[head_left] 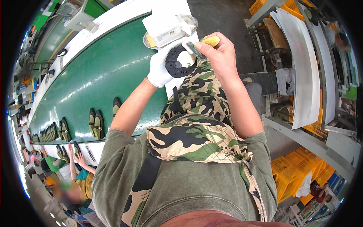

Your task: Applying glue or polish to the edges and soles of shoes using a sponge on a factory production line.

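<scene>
Left hand (158,72): in a white glove, raised to the far edge of the green table, closed around the left side of a black studded piece (174,69); most of its fingers are hidden behind that piece.
Left forearm: bare from sleeve to glove, slanting up and inward from the lower left, the elbow bent and out to the side.
Right hand (220,55): bare, pinched down on a yellow-handled tool (212,41), the thumb stretched left along it and the fingers curled over from behind.
Right forearm: bare, rising from the lower right and leaning inward, so that the two hands almost meet.
Black piece: rounded like the end of a shoe sole, with a pale patch in the middle; it is held up in front of the body, just left of the right thumb.
Tool: its yellow end points up and to the right; its working end, by the right rim of the black piece, is too small to make out, and I cannot tell whether they touch.
White container (166,33): just beyond the hands.
Green table (79,79): to the left, with green-and-black shoes (98,125) along its near edge.
Co-worker's hand (81,160): at lower left, near another shoe.
</scene>
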`<state>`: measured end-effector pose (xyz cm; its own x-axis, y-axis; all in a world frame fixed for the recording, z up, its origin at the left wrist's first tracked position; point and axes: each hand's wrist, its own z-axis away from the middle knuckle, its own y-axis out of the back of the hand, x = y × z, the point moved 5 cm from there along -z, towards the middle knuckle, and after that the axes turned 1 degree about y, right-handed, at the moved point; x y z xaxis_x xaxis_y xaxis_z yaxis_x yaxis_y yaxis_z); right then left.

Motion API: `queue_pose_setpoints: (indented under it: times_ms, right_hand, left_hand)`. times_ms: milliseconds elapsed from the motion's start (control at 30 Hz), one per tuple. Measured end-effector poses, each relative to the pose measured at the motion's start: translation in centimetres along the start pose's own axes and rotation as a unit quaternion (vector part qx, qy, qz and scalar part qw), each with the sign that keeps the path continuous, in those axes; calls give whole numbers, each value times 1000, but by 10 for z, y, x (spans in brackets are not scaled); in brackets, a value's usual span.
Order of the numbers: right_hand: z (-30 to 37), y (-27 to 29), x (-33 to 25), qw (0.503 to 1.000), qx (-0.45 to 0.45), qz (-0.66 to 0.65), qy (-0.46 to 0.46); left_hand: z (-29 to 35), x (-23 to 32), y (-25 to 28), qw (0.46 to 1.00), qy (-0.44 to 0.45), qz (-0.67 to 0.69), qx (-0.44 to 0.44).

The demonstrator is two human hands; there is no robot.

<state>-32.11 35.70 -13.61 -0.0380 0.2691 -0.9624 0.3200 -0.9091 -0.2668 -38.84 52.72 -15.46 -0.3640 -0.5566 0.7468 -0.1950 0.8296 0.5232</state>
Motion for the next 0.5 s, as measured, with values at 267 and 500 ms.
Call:
queue_pose_setpoints:
  times_ms: [267,500]
  right_hand:
    - [-5,-17,-25,994,-27,-101,41]
    - [-30,-8,-13,990,-5,-74,116]
  left_hand:
    - [-5,-5,-7,946,180,231,-141]
    - [-1,-18,-16,836,241,444,-217]
